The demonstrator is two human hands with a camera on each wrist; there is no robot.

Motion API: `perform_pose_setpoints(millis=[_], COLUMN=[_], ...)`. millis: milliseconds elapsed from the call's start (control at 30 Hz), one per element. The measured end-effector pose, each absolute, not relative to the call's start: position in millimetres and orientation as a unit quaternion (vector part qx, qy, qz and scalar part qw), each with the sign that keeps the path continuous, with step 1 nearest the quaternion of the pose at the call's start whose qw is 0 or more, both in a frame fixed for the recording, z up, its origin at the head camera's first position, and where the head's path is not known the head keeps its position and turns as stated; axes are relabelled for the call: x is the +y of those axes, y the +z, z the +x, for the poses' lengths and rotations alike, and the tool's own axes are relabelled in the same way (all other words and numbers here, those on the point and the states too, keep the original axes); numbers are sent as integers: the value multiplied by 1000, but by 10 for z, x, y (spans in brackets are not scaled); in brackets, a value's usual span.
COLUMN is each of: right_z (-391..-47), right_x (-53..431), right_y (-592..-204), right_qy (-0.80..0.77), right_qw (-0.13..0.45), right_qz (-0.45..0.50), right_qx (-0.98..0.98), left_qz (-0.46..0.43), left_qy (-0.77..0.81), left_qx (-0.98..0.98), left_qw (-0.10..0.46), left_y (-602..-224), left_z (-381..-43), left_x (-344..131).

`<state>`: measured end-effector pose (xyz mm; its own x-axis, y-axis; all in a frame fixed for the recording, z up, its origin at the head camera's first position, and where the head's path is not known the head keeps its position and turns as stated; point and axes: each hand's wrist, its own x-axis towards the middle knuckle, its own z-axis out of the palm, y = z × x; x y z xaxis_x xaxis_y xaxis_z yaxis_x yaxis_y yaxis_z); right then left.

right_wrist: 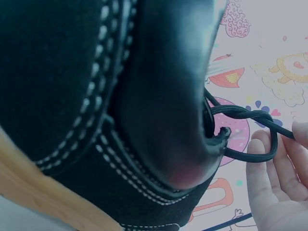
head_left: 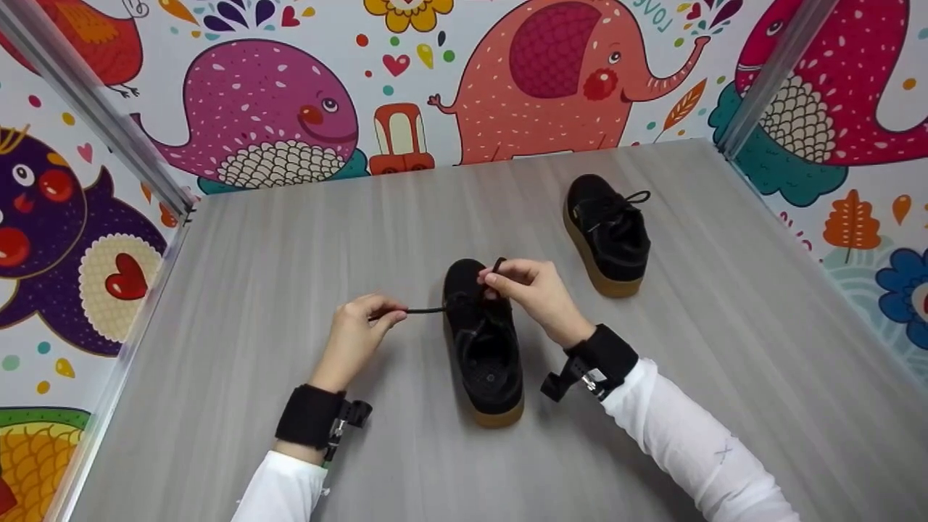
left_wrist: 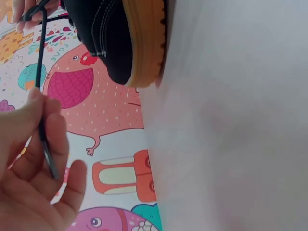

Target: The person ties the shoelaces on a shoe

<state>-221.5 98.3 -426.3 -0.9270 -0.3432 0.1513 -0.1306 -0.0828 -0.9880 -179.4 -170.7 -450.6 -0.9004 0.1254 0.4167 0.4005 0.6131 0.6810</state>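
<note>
A black shoe (head_left: 500,399) with a tan sole stands on the grey surface, toe pointing away from me. To its left, my left hand (head_left: 354,335) pinches one end of the black shoelace (head_left: 426,310), drawn straight out from the shoe. The lace tip pokes out past the thumb and fingers of the left hand (left_wrist: 19,147) in the left wrist view. Over the toe side, my right hand (head_left: 542,296) pinches another part of the lace. In the right wrist view, a twisted loop of lace (right_wrist: 252,157) reaches from the shoe to the right hand's fingers (right_wrist: 260,187).
A second black shoe (head_left: 616,268) stands farther back on the right, its lace tied with a loop showing. The grey tabletop (head_left: 290,246) is bounded by printed cartoon panels (head_left: 254,109) at the back and both sides, with metal corner posts (head_left: 776,80).
</note>
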Motion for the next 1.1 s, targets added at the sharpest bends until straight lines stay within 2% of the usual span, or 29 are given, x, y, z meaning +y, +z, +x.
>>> perform_pose_setpoints(millis=[500,1100], right_z=[-2183,-2169], right_x=[1036,1215], right_y=[-4348,-4464], right_qy=[-718,-734], right_qw=[71,49], right_qz=[-167,-174], right_qx=[672,654], left_qz=[-91,-68], left_qy=[-405,-398], left_qx=[-904,-908], left_qw=[103,114], left_y=[-4509,-4598], left_z=[-1620,-1523], left_x=[-1943,-2133])
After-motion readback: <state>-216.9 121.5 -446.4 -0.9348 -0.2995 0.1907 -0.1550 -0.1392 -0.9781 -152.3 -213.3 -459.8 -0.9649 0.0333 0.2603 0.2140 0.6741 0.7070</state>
